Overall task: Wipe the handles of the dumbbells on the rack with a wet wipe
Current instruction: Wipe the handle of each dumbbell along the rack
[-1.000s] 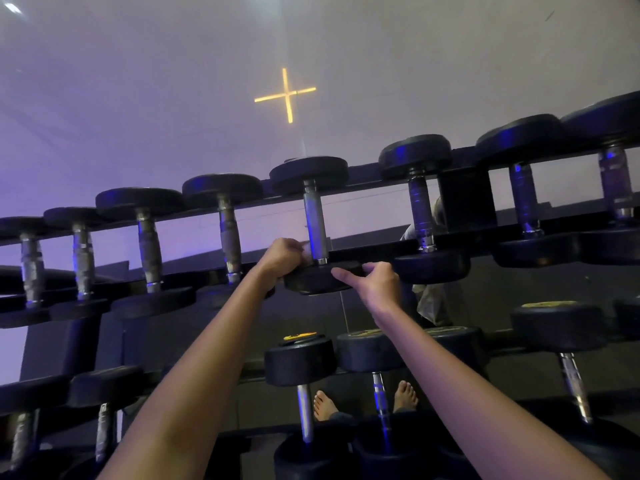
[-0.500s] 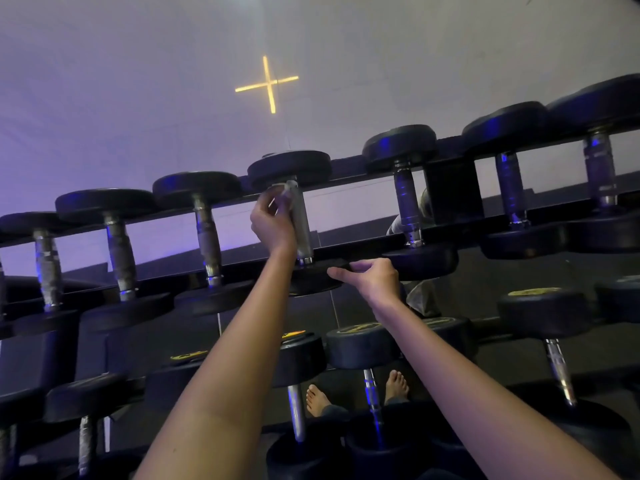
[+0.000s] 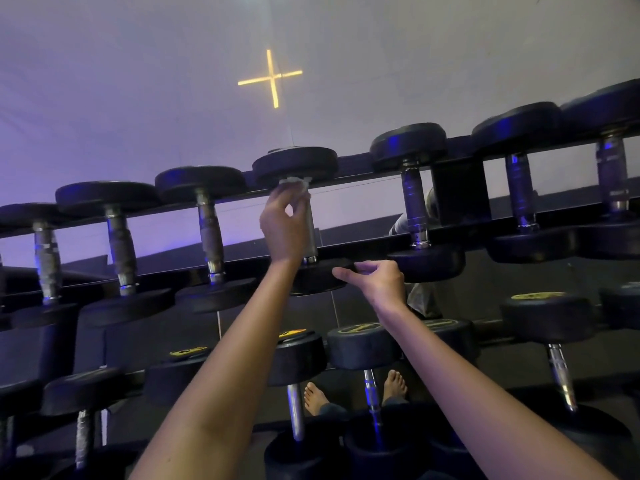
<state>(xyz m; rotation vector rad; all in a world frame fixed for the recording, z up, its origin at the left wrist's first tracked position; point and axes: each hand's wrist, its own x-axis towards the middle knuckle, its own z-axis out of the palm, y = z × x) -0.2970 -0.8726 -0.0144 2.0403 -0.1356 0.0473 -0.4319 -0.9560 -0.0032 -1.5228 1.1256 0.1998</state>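
Closest of all, the left arm (image 3: 214,393) and the right arm (image 3: 485,386) reach up and away. Under them are two bare feet (image 3: 317,396). Just past the feet sits a low row (image 3: 363,348) of black dumbbells. Some have yellow marks on their round ends.

Higher up, the right hand (image 3: 377,280) holds one dumbbell (image 3: 294,164) in the top row. It grips the near end (image 3: 318,278), the big round part. The thumb and fingers pinch its edge.

The left hand (image 3: 284,226) is a bit farther up, on the handle (image 3: 309,230) of the same dumbbell. Its fingers curl round the shiny metal bar and squeeze a white wipe (image 3: 294,183) against it. The wipe is at the top of the handle, right under the far round end. A bit of it pokes out above the fingers.

The dumbbell rests on a black rack (image 3: 363,249). More dumbbells (image 3: 415,202) sit on both sides of it in the same row, each apart from the next. Their handles are metal and their ends are black.

Far behind the rack is a pale wall (image 3: 138,81) with purple light on it. A yellow cross (image 3: 272,77) glows on the wall, above the left hand.
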